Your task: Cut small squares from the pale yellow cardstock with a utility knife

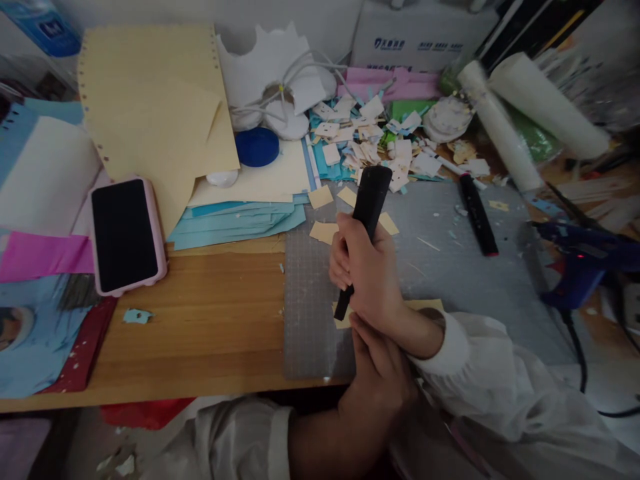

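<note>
My right hand (370, 273) is wrapped round a long black hand tool (373, 200), broad at the top and narrow at the bottom; its exact kind does not show. The tool stands tilted, its lower end over the left end of a beige paper strip (424, 305). Below it, my left hand (377, 373) has its fingers closed at the strip's near edge, holding it. My right wrist hides the middle of the strip. Several small beige paper pieces (321, 197) lie just beyond my right hand on the grey cutting mat (320, 280).
A heap of paper scraps (360, 137) lies behind the mat. To the right are a black marker (479, 215) and a blue glue gun (583, 257) with a cord. On the left lie a phone (125, 233), beige sheets (150, 100) and blue paper (240, 223).
</note>
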### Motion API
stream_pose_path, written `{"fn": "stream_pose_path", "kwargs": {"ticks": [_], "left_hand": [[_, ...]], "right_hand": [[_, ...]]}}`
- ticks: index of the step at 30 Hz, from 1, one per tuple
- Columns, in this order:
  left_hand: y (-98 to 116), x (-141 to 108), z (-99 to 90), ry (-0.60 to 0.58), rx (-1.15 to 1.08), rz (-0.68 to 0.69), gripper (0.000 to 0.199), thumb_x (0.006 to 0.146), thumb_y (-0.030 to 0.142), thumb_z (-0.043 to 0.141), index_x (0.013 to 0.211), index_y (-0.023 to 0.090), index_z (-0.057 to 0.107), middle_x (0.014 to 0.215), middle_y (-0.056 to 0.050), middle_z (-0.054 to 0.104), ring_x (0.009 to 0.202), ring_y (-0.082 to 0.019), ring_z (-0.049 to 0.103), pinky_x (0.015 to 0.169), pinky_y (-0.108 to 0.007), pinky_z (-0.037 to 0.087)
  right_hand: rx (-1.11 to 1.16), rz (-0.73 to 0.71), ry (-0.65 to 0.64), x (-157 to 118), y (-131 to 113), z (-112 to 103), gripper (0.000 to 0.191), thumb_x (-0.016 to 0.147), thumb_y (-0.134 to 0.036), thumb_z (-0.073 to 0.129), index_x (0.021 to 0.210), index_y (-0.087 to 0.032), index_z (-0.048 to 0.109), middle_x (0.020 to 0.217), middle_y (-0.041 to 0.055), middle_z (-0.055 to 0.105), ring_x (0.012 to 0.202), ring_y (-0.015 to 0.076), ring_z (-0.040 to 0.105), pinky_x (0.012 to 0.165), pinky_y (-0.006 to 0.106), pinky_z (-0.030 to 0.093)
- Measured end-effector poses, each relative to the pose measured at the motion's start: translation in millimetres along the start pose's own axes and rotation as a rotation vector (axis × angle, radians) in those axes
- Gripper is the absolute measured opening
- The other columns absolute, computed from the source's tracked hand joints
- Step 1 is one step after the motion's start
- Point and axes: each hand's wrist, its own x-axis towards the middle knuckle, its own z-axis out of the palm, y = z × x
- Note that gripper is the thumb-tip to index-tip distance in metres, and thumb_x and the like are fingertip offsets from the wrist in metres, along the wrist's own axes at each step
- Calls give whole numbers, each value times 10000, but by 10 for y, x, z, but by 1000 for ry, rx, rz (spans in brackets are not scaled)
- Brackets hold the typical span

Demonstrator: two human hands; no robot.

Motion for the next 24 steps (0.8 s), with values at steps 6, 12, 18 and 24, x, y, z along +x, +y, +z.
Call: {"fn": "stream_pose_path", "kwargs": {"ticks": [6,12,18,24], "left_hand": [[-20,19,-15,-4,0,2,416,851,253,616,1183,21,711,1079,-163,754,961,-323,734,819,-390,622],[4,-2,-10,-16,12,2,442,851,266,610,1206,16,697,1121,-191,736,984,-343,723,869,-447,598],[11,-10,-7,-31,27,6,416,860,276,609,1174,21,706,1128,-201,729,984,-344,721,896,-461,584],[1,-8,-14,-41,40,16,399,875,285,628,1179,38,706,1132,-189,734,1000,-331,721,916,-459,589]], "right_hand": [[-24,10,2,6,13,-9,423,775,-477,747,687,-272,389,380,-139,321,267,70,257,264,231,165],[-44,-14,15,14,26,-1,397,803,-471,730,708,-269,402,415,-139,311,281,70,261,265,227,181],[-66,-48,20,17,33,10,418,807,-491,738,691,-270,402,456,-130,301,297,73,277,263,235,201],[-97,-89,56,45,63,15,419,806,-451,746,662,-252,406,496,-116,348,344,53,294,308,215,237]]}}
